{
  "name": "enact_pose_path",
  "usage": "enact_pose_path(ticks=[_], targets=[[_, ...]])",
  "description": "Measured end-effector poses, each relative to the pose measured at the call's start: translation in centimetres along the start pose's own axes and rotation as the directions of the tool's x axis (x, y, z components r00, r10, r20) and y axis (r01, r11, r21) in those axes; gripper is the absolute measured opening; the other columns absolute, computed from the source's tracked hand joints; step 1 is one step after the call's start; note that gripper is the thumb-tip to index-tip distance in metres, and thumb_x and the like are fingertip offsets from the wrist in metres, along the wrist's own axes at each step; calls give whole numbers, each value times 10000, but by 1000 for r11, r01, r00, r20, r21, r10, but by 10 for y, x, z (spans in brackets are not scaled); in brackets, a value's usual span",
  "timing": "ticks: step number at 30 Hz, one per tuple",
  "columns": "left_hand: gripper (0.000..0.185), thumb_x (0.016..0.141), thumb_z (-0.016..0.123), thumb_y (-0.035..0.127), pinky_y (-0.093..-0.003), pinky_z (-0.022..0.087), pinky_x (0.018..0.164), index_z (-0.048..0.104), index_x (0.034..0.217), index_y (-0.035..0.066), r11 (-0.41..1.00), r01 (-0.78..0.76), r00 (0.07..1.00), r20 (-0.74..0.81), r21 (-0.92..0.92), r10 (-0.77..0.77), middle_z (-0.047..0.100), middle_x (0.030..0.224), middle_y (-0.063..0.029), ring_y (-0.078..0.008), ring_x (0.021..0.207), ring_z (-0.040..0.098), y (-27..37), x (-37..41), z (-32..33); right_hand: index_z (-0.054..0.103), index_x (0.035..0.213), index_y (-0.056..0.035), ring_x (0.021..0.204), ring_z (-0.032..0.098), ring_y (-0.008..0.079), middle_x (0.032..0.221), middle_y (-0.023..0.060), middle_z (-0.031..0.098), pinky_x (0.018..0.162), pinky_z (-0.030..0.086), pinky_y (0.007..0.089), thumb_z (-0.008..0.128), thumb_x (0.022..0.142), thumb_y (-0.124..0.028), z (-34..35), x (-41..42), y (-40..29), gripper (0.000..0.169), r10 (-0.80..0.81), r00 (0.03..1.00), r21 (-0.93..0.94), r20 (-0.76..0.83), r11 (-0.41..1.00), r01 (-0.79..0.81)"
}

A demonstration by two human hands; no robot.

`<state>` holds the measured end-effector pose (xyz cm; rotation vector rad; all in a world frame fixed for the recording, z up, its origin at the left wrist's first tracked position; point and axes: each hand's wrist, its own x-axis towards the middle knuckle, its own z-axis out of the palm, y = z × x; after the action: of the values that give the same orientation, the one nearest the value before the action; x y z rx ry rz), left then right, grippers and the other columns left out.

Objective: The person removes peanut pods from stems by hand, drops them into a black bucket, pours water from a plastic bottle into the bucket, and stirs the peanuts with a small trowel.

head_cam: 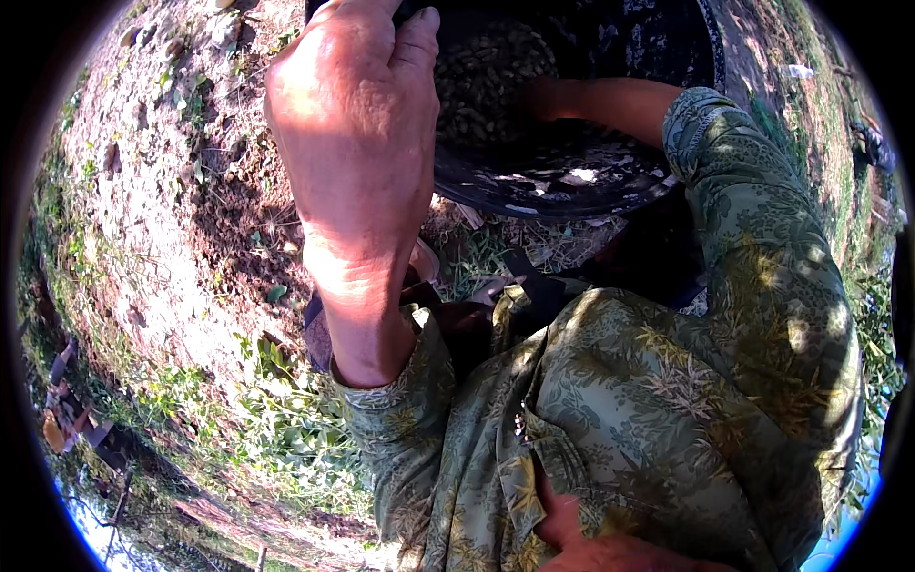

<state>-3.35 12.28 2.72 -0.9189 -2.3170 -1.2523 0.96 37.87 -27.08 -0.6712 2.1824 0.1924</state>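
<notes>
A black tub (643, 168) with pale scuffs on its inner wall lies at the top of the view, its mouth facing me. Inside it, in deep shade, is a heap of small oblong pieces (493, 79), possibly nuts in their shells. My right hand (547, 100) reaches into the tub beside the heap; its fingers are lost in shadow, so any grip is hidden. Close to the camera, my left hand (357, 100) is at the tub's left side with its back towards me. Its thumb shows, but the other fingers run past the top edge of the frame.
Bare, crumbly soil (236, 164) with stones (225, 28) spreads on the left. Low green weeds (300, 422) grow nearer me. Dry grass and debris lie under the tub's near rim. A small white scrap (797, 71) is on the ground at the right.
</notes>
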Motion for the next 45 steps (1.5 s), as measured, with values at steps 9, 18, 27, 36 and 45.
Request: enact_pose_path(ticks=[9, 18, 27, 36, 45], targets=[[279, 784, 578, 32, -314, 477, 754, 594, 1055, -29, 958, 201, 950, 278, -206, -139, 615, 953, -168, -246, 857, 605, -22, 3, 19, 637, 877, 5, 622, 581, 224, 757, 99, 650, 581, 493, 358, 572, 772, -74, -206, -132, -33, 147, 165, 982, 733, -90, 679, -47], [212, 804, 624, 163, -325, 475, 634, 646, 935, -2, 889, 412, 828, 489, -201, -273, 622, 693, -150, -239, 633, 614, -16, -4, 27, 608, 987, -27, 589, 516, 57, 774, 10, 622, 532, 422, 194, 531, 914, -133, -200, -211, -40, 150, 174, 842, 835, -511, -132, 534], [217, 821, 633, 155, -296, 457, 617, 646, 970, -2, 907, 342, 837, 518, -245, -176, 627, 706, -115, -168, 634, 589, -5, -2, 33, 593, 989, -72, 1038, 574, 194, 1136, 91, 590, 863, 463, 336, 514, 928, -185, -188, -198, -51, 151, 301, 634, 446, -713, -503, 740], [146, 798, 624, 130, -405, 469, 664, 648, 913, 44, 996, -91, 927, 367, 27, 75, 611, 800, -117, -317, 774, 607, 2, -13, 49, 595, 942, -43, 879, 587, 175, 907, 56, 605, 823, 482, 331, 541, 901, -132, -188, -197, -50, 112, 320, 653, 489, -686, -462, 740], [142, 800, 633, 145, -385, 481, 622, 651, 918, 68, 970, -194, 906, 405, 145, 121, 609, 747, -127, -275, 678, 622, 12, -17, 56, 586, 946, -28, 821, 583, 162, 898, 65, 599, 769, 494, 315, 545, 896, -124, -187, -202, -45, 116, 338, 726, 583, -599, -438, 684]])
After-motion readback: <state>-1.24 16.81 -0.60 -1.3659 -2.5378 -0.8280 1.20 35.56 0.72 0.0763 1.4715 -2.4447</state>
